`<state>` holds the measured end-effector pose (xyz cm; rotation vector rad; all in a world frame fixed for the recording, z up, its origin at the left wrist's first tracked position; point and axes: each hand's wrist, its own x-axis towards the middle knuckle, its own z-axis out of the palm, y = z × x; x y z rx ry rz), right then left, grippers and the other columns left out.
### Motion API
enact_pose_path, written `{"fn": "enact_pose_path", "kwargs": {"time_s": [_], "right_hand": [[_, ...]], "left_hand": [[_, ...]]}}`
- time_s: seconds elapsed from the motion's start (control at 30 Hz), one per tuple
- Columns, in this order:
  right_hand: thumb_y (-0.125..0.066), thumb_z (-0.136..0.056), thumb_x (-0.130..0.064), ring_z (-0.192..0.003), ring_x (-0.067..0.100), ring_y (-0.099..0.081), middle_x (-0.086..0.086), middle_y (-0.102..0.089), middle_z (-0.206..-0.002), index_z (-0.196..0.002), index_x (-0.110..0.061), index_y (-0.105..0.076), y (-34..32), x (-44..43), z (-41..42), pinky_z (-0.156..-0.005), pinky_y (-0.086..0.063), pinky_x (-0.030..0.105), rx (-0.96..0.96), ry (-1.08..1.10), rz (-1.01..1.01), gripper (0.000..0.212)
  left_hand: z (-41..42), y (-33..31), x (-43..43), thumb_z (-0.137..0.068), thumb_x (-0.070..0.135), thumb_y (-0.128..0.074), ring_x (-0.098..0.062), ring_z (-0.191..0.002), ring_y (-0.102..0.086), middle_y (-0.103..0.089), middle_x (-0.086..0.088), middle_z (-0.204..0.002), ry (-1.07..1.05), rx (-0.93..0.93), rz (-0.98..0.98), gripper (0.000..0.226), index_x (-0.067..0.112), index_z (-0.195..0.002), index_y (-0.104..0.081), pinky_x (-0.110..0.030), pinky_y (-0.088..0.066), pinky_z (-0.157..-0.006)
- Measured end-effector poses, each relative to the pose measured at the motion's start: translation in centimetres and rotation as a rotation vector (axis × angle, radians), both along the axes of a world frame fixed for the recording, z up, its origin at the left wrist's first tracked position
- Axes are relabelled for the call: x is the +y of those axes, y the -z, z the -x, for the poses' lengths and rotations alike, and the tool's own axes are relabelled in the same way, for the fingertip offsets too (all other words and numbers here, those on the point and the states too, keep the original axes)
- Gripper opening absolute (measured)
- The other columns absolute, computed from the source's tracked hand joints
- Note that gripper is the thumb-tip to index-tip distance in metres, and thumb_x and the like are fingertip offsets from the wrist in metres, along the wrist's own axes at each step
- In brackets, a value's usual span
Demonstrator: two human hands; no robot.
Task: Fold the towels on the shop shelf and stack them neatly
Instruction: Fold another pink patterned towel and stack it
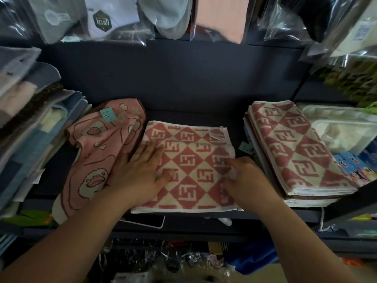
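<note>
Centre frame, a checked towel is being flattened by the spread left hand and pinched by the right hand; a pink towel is being left unfolded.

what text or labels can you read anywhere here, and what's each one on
"运动", seemingly: green hexagon badge on white bagged item.
Teal tag on pink duck towel: too small.
Sewn label on checked towel: unreadable.
Blue box: print blurred.

One view here, worn on the head, facing forward and steeply down onto the dark shelf. It's close in: the checked towel fills the middle, left hand and right hand reaching in from below.
</note>
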<state>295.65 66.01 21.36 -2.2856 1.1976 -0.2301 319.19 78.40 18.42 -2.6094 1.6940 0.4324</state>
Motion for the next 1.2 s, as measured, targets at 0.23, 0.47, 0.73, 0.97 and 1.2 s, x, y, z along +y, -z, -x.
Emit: {"fn": "enact_pose_path", "kwargs": {"time_s": [0.23,0.47,0.73,0.97,1.2], "right_hand": [[-0.054,-0.096,-0.04,-0.11,0.021,-0.056,0.0,-0.039,-0.135,-0.131,-0.023,-0.053,-1.6,1.4,-0.6,-0.078,-0.051,0.031,0.381,-0.069,0.298,0.039],[-0.039,-0.102,-0.034,-0.124,0.032,-0.046,0.01,-0.046,-0.139,-0.135,-0.016,-0.055,-2.0,-2.6,-6.5,-0.101,-0.046,0.046,0.206,-0.086,0.296,0.041],[-0.055,-0.1,-0.023,-0.082,0.023,-0.061,0.014,-0.069,-0.112,-0.119,-0.006,-0.066,0.2,-8.7,-8.4,-0.064,-0.047,0.028,0.094,0.346,0.015,0.028],[-0.055,-0.1,-0.025,-0.069,0.01,-0.049,0.001,-0.063,-0.096,-0.113,-0.016,-0.065,0.2,-9.5,-9.2,-0.056,-0.036,0.023,-0.117,0.328,0.114,0.019],[-0.052,-0.098,-0.028,-0.103,0.035,-0.06,0.014,-0.061,-0.119,-0.12,-0.014,-0.06,2.3,-9.2,-10.2,-0.082,-0.052,0.042,0.003,0.313,0.3,0.027]], "left_hand": [[0.0,-0.5,0.2,-0.087,0.078,-0.012,-0.018,-0.155,0.001,0.003,0.002,-0.169,0.017,-0.055,-0.005,0.089,0.029,-0.161,-0.002,-0.05,-0.001,-0.125],[-1.0,-2.3,-3.3,-0.094,0.062,-0.032,-0.026,-0.141,-0.033,-0.039,-0.004,-0.154,-0.014,-0.157,0.214,0.065,0.025,-0.146,-0.042,-0.047,-0.026,-0.118],[-3.2,0.4,-2.7,-0.091,0.075,-0.017,-0.018,-0.154,0.017,0.015,0.0,-0.169,-0.033,-0.062,0.055,0.09,0.024,-0.16,0.008,-0.048,0.006,-0.125],[-3.1,0.1,-2.3,-0.09,0.077,-0.023,-0.016,-0.153,0.022,0.022,0.0,-0.167,-0.045,-0.014,0.075,0.096,0.021,-0.159,0.013,-0.041,0.01,-0.125],[-3.6,0.4,-2.7,-0.079,0.087,-0.019,-0.022,-0.154,0.017,0.021,-0.006,-0.167,-0.147,-0.03,0.034,0.113,0.015,-0.159,0.014,-0.043,0.008,-0.125]]}}
